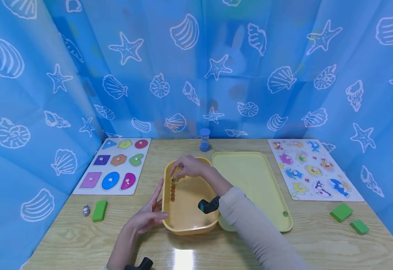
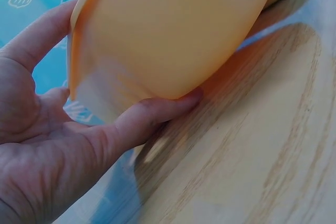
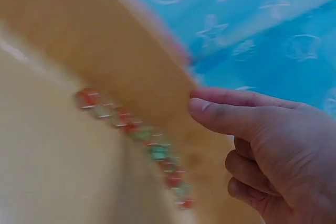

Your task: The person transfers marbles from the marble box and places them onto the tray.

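Observation:
An orange bin (image 1: pixel 191 206) stands in front of me. Inside it, a row of small round translucent beads (image 1: pixel 173 191), red, green and clear, lines the left wall. My left hand (image 1: pixel 147 215) supports the bin's left side from outside, fingers extended along the wall. In the left wrist view its thumb (image 2: pixel 157 111) lies along the bin's lower edge. My right hand (image 1: pixel 188 167) is over the bin's far left corner. The right wrist view shows its thumb and index fingertips together, other fingers curled, no bead visible between them; the beads (image 3: pixel 142 134) are blurred there.
A pale yellow tray (image 1: pixel 247 168) adjoins the bin on the right, with one green bead (image 1: pixel 285 213) in its near corner. Puzzle boards lie left (image 1: pixel 115 165) and right (image 1: pixel 314 168). A blue hourglass (image 1: pixel 204 140) stands behind. Green blocks (image 1: pixel 99 210) and a small silver figure (image 1: pixel 86 210) are nearby.

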### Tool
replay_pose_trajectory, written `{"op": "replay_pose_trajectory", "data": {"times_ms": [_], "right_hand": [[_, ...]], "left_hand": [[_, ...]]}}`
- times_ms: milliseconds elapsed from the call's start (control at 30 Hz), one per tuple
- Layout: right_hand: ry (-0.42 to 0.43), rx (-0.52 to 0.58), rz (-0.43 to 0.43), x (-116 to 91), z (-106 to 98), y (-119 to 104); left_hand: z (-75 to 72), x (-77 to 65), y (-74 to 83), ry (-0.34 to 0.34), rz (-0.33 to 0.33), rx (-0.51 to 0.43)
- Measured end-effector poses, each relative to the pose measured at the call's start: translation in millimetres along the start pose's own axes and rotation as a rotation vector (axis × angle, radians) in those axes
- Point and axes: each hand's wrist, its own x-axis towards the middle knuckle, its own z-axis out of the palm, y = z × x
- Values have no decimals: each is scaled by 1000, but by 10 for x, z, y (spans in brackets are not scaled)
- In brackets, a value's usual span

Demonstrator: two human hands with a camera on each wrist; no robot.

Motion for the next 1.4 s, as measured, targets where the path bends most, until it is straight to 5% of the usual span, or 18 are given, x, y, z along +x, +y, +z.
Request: {"op": "replay_pose_trajectory", "data": {"times_ms": [200,433,667,800,967,1167,1400], "right_hand": [[-96,-160,-32,94,251,50],[-127,-213,-43,111,324,78],[-64,-71,-61,3,127,63],[23,6,-53,-224,-208,138],[159,44,73,-696,-535,510],[230,16,218,-1279,-472,1145],[281,3,273,-1585,-347,1455]], "left_hand": [[-10,13,-11,1,4,5],[-17,17,-15,12,3,5],[-14,15,-14,34,-1,-14],[-12,22,-15,42,-11,-25],[-7,20,-16,49,-11,-34],[-4,6,-8,53,-18,-23],[17,17,11,39,-26,-35]]}}
